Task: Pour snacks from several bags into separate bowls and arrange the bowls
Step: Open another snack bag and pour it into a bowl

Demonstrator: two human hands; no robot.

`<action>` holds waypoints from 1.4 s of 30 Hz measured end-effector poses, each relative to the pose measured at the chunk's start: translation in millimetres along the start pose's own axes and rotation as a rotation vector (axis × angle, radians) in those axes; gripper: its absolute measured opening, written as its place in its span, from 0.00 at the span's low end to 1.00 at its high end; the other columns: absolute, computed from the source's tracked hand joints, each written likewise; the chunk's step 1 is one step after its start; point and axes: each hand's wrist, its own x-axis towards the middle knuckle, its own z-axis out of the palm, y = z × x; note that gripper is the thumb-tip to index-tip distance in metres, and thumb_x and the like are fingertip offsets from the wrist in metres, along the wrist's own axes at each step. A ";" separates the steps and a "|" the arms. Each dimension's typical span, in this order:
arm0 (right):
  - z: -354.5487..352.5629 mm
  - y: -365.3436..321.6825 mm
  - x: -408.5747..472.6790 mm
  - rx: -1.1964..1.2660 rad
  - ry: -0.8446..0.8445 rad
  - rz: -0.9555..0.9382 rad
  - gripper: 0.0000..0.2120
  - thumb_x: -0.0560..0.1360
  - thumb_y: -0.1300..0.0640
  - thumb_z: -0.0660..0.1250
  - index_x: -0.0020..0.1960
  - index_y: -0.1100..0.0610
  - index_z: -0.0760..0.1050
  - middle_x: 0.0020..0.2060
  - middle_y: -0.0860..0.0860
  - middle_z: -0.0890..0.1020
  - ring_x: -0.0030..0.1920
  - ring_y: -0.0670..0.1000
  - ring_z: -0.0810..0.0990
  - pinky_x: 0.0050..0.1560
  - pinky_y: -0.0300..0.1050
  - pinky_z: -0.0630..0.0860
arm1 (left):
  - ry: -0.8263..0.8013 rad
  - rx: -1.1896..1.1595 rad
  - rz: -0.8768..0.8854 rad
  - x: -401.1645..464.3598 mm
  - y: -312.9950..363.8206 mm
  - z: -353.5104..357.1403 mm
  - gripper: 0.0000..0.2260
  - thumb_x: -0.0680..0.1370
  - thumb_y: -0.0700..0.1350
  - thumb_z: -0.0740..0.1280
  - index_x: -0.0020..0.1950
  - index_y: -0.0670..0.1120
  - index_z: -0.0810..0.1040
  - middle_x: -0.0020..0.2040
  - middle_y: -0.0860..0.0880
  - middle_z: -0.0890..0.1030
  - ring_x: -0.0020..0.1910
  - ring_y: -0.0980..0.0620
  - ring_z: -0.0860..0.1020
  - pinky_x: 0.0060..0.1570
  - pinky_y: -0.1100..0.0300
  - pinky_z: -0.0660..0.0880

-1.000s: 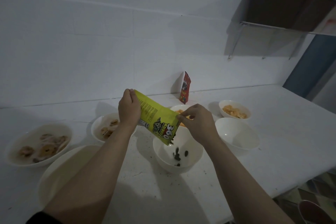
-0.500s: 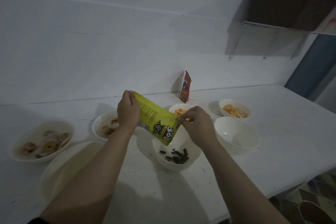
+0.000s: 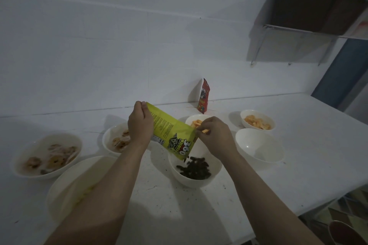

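Between both hands, yellow bag [image 3: 172,133] tilted mouth-down; left hand [image 3: 140,123] fingers grip its upper end, right hand [image 3: 215,133] fingers pinch its lower edge; dark seeds [image 3: 194,168] in bowl [image 3: 201,181] below.

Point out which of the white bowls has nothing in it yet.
The bowl just right of the right hand, at, shows only bare white inside. The seed bowl holds dark seeds; the others hold pale or orange snacks, though the large near-left bowl is too dim to judge.

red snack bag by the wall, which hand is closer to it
Right. The right hand pinches the yellow bag's lower edge, just below the red snack bag; the left hand grips its raised end, farther left.
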 end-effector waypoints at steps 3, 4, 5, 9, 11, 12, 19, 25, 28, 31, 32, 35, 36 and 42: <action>-0.4 -1.1 1.3 -0.005 0.003 -0.003 0.08 0.76 0.52 0.71 0.51 0.54 0.85 0.51 0.46 0.76 0.45 0.45 0.75 0.43 0.38 0.70 | -0.004 -0.010 -0.007 0.3 -0.8 -1.2 0.16 0.85 0.48 0.50 0.41 0.43 0.64 0.32 0.49 0.67 0.30 0.52 0.66 0.32 0.55 0.61; 0.0 -1.5 1.6 -0.005 0.008 -0.004 0.08 0.76 0.51 0.72 0.50 0.54 0.85 0.51 0.46 0.76 0.44 0.45 0.75 0.42 0.37 0.69 | -0.003 -0.010 -0.010 0.7 -0.5 -1.9 0.16 0.85 0.48 0.50 0.41 0.43 0.64 0.32 0.49 0.67 0.30 0.52 0.65 0.32 0.55 0.61; 0.3 -2.1 2.2 -0.001 0.020 -0.002 0.08 0.75 0.51 0.72 0.50 0.53 0.85 0.50 0.46 0.76 0.44 0.44 0.75 0.42 0.37 0.69 | -0.002 -0.016 -0.013 1.4 -0.6 -2.2 0.15 0.85 0.48 0.50 0.41 0.44 0.64 0.32 0.49 0.67 0.30 0.52 0.65 0.31 0.55 0.61; 2.9 -3.9 1.3 -0.003 0.011 -0.005 0.08 0.75 0.51 0.72 0.50 0.54 0.85 0.51 0.45 0.76 0.44 0.44 0.75 0.41 0.35 0.69 | -0.007 -0.009 0.004 2.2 0.6 -5.3 0.15 0.85 0.48 0.50 0.41 0.43 0.64 0.31 0.50 0.66 0.30 0.52 0.65 0.31 0.56 0.60; 3.0 -4.9 0.1 0.001 0.019 0.003 0.07 0.76 0.52 0.72 0.50 0.53 0.85 0.52 0.46 0.77 0.45 0.45 0.75 0.42 0.36 0.69 | -0.007 -0.018 0.009 2.1 0.4 -6.0 0.15 0.85 0.48 0.50 0.40 0.44 0.63 0.31 0.50 0.66 0.30 0.52 0.65 0.31 0.56 0.60; 3.9 -5.6 -1.5 -0.009 0.013 0.004 0.07 0.76 0.52 0.71 0.50 0.54 0.85 0.53 0.46 0.77 0.45 0.45 0.76 0.43 0.36 0.69 | -0.005 -0.015 0.014 1.4 0.3 -6.4 0.15 0.85 0.48 0.50 0.40 0.44 0.63 0.31 0.50 0.66 0.30 0.52 0.64 0.31 0.55 0.60; 15.7 -6.1 -22.0 0.070 0.103 0.054 0.05 0.77 0.56 0.69 0.50 0.56 0.82 0.56 0.48 0.79 0.40 0.45 0.76 0.37 0.29 0.66 | -0.002 -0.021 0.024 -8.4 -1.7 -6.7 0.15 0.85 0.48 0.51 0.40 0.44 0.63 0.31 0.49 0.66 0.30 0.51 0.65 0.31 0.55 0.60; 10.2 -6.3 -19.2 0.095 0.080 0.049 0.05 0.77 0.55 0.70 0.49 0.55 0.83 0.54 0.48 0.77 0.43 0.46 0.76 0.38 0.29 0.66 | 0.004 -0.030 0.032 -6.1 -0.1 -8.5 0.15 0.85 0.49 0.51 0.41 0.43 0.64 0.31 0.49 0.67 0.30 0.51 0.65 0.31 0.55 0.61; 9.2 -5.2 -19.2 0.118 0.089 0.042 0.04 0.76 0.56 0.71 0.49 0.56 0.83 0.54 0.49 0.77 0.45 0.47 0.77 0.39 0.27 0.66 | 0.003 -0.035 0.044 -5.9 1.8 -8.4 0.15 0.85 0.49 0.51 0.40 0.44 0.63 0.31 0.50 0.66 0.30 0.51 0.64 0.31 0.54 0.61; 8.2 -4.6 -18.5 0.113 0.073 0.046 0.04 0.76 0.56 0.71 0.49 0.55 0.83 0.53 0.48 0.77 0.44 0.46 0.77 0.38 0.25 0.66 | 0.001 -0.022 0.045 -5.3 1.7 -8.2 0.15 0.85 0.49 0.51 0.41 0.43 0.63 0.30 0.50 0.66 0.29 0.52 0.64 0.31 0.55 0.61; 7.8 -4.3 -17.9 0.119 0.074 0.046 0.04 0.76 0.55 0.71 0.49 0.55 0.83 0.52 0.48 0.76 0.43 0.46 0.76 0.38 0.25 0.67 | 0.002 -0.026 0.042 -5.1 1.3 -8.2 0.15 0.85 0.49 0.50 0.41 0.43 0.63 0.30 0.50 0.66 0.29 0.51 0.64 0.31 0.54 0.61; 5.9 -4.0 -16.1 0.103 0.053 0.047 0.05 0.76 0.54 0.71 0.49 0.55 0.83 0.51 0.47 0.76 0.42 0.46 0.76 0.38 0.26 0.66 | 0.001 -0.030 0.037 -4.7 1.1 -8.0 0.16 0.85 0.49 0.50 0.41 0.43 0.63 0.31 0.49 0.66 0.30 0.51 0.64 0.31 0.54 0.60; 5.2 -4.1 -15.7 0.108 0.050 0.051 0.05 0.76 0.54 0.71 0.49 0.54 0.83 0.51 0.46 0.76 0.41 0.46 0.76 0.38 0.27 0.65 | -0.001 -0.031 0.035 -4.7 1.4 -8.0 0.16 0.85 0.49 0.50 0.41 0.43 0.63 0.31 0.49 0.66 0.30 0.51 0.65 0.31 0.54 0.60; 2.2 -4.7 -15.5 0.100 0.032 0.056 0.04 0.77 0.55 0.69 0.48 0.53 0.82 0.52 0.46 0.76 0.44 0.47 0.77 0.39 0.29 0.67 | -0.013 -0.039 0.044 -5.3 4.1 -6.0 0.15 0.85 0.49 0.51 0.41 0.44 0.63 0.31 0.50 0.66 0.30 0.51 0.65 0.31 0.54 0.61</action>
